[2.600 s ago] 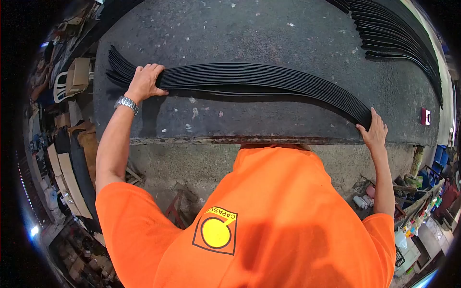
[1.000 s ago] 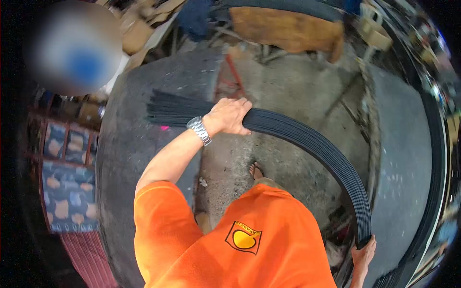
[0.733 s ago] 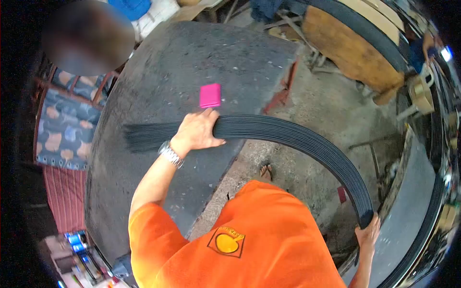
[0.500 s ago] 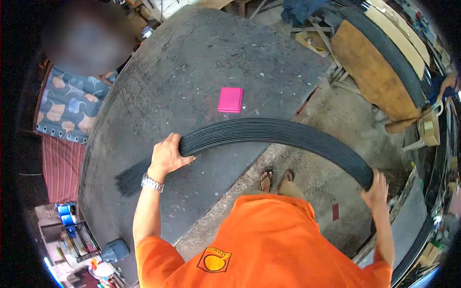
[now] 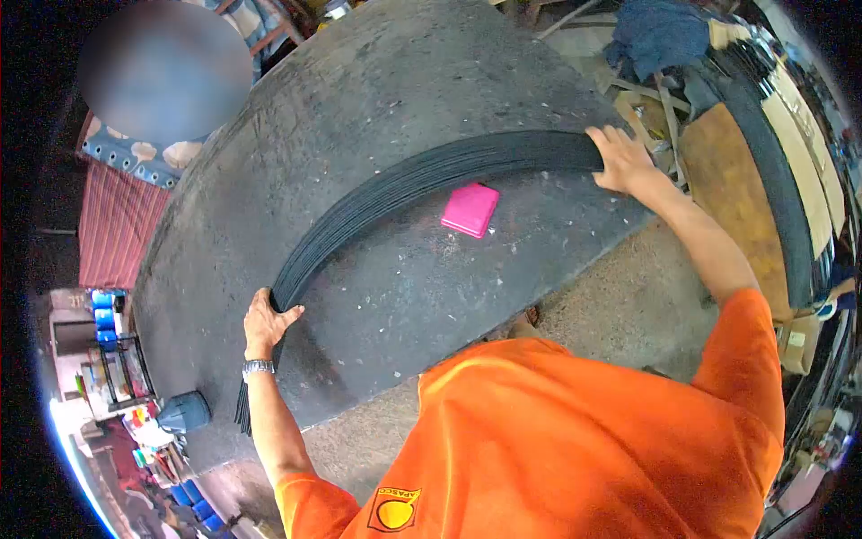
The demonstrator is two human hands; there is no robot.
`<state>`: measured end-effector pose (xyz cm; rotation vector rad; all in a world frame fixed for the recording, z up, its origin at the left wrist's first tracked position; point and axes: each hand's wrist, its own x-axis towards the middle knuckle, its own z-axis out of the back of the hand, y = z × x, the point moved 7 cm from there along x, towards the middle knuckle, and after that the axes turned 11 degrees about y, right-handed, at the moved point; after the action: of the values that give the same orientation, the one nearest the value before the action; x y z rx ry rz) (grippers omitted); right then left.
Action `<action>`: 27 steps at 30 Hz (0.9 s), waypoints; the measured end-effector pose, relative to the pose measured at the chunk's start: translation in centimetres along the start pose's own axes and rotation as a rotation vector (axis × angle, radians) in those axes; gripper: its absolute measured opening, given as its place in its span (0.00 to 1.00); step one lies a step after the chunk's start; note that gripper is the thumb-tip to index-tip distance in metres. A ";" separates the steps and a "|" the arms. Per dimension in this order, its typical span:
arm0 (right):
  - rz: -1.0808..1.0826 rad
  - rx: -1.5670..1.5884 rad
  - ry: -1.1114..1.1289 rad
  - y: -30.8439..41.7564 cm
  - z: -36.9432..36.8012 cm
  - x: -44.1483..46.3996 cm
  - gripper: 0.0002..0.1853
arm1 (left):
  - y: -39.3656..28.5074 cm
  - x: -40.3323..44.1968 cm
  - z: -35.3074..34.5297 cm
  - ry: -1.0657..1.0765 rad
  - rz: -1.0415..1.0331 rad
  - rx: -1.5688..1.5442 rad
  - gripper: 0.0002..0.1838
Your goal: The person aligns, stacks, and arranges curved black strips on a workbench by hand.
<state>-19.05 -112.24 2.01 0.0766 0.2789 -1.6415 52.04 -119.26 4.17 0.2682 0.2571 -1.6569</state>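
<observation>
A long bundle of thin black strips (image 5: pixel 395 184) arches over the dark tabletop (image 5: pixel 377 305), spanning between both hands. My left hand (image 5: pixel 268 325), with a metal watch on its wrist, is closed around the bundle near its left end; loose strip ends hang past the wrist. At the other end, my right hand (image 5: pixel 622 162) grips the bundle by the table's right side. A flat pink case (image 5: pixel 470 210) lies on the tabletop, just inside the curve of the strips. My palms hide parts of both gripped sections.
A brown sheet (image 5: pixel 732 207) leans at the right beside long dark and pale boards. Dark blue cloth (image 5: pixel 660 36) is heaped at the back right. A person with a blurred head is at the upper left, near a striped red cloth (image 5: pixel 117 225). A grey-blue object (image 5: pixel 184 412) sits lower left.
The bundle has swung across the table: my right hand moved up and left from over the floor to the tabletop, and my left hand moved down and left. Both kept their grip.
</observation>
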 end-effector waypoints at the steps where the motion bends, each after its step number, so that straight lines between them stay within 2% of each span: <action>1: 0.015 -0.026 0.005 1.3 0.7 2.6 0.48 | 1.1 0.4 -0.6 -0.006 0.034 -0.016 0.47; 7: 0.056 -0.066 0.136 8.1 0.8 13.3 0.46 | 5.9 2.7 -4.2 0.011 0.178 -0.095 0.47; 9: 0.065 -0.041 0.204 9.0 -1.2 15.4 0.46 | 8.8 4.2 -7.4 0.008 0.105 -0.129 0.53; 11: 0.113 -0.054 0.017 9.0 -1.5 15.2 0.43 | 10.0 4.0 -8.7 -0.022 0.045 -0.167 0.60; 13: 0.144 -0.038 -0.141 10.2 -0.7 14.0 0.41 | 9.5 2.8 -7.0 -0.091 -0.002 -0.206 0.68; 14: 0.152 -0.020 -0.204 10.7 0.6 12.6 0.39 | 11.0 2.6 -7.9 -0.017 0.049 -0.194 0.74; 15: 0.160 -0.002 -0.267 11.4 1.4 11.3 0.37 | 11.1 2.0 -7.4 -0.010 0.051 -0.160 0.74; 18: 0.049 0.245 0.008 11.2 -2.0 8.9 0.29 | 13.0 0.7 -8.3 0.038 0.092 -0.113 0.73; 21: -0.025 0.298 0.080 11.5 -5.9 7.7 0.24 | 13.7 0.2 -9.1 0.091 0.099 -0.155 0.71; 23: 0.010 0.258 -0.058 11.8 -6.4 8.1 0.24 | 13.7 0.5 -9.8 0.104 0.069 -0.179 0.69; 24: 0.020 0.235 -0.107 12.1 -6.2 8.4 0.24 | 12.9 0.6 -9.5 0.122 0.075 -0.165 0.62; 25: 0.028 0.214 -0.157 12.5 -6.0 8.7 0.24 | 13.4 0.8 -9.9 0.116 0.066 -0.176 0.59; 27: 0.011 0.228 -0.164 11.7 -7.0 9.9 0.24 | 14.8 1.5 -10.9 0.097 0.045 -0.197 0.55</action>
<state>-9.20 -121.06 -8.52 0.1155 -0.0348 -1.6528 66.92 -118.61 -6.77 0.2042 0.4818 -1.5637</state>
